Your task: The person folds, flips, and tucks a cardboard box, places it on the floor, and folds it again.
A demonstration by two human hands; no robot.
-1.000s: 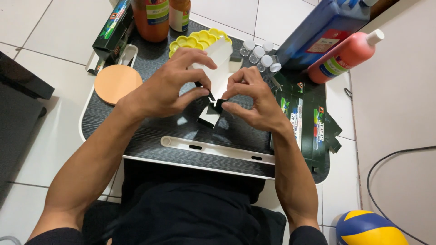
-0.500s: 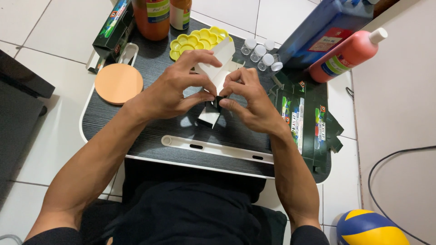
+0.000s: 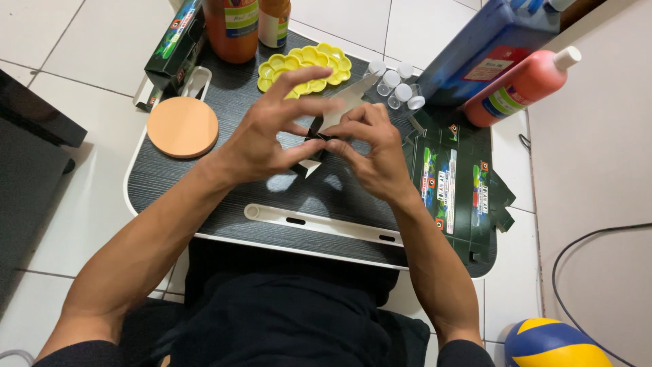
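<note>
My left hand (image 3: 272, 132) and my right hand (image 3: 373, 153) meet above the middle of a dark grey lap table (image 3: 204, 183). Between their fingertips they pinch a small folded piece of card (image 3: 329, 122), black on one side and pale on the other. Its pale part sticks up past my fingers toward the far side. Just behind my left hand's raised fingers lies a yellow flower-shaped paint palette (image 3: 305, 64).
A flattened dark green carton (image 3: 455, 190) lies right of my hands. A round orange disc (image 3: 182, 127) lies at left. At the back stand an orange bottle (image 3: 231, 27), small white-capped vials (image 3: 397, 85), a blue box (image 3: 489, 47) and a pink bottle (image 3: 519, 88). A ball (image 3: 557, 343) rests on the floor.
Both hands have lifted the folded card a little and drawn closer together around it. My left fingers are spread higher over the palette than before.
</note>
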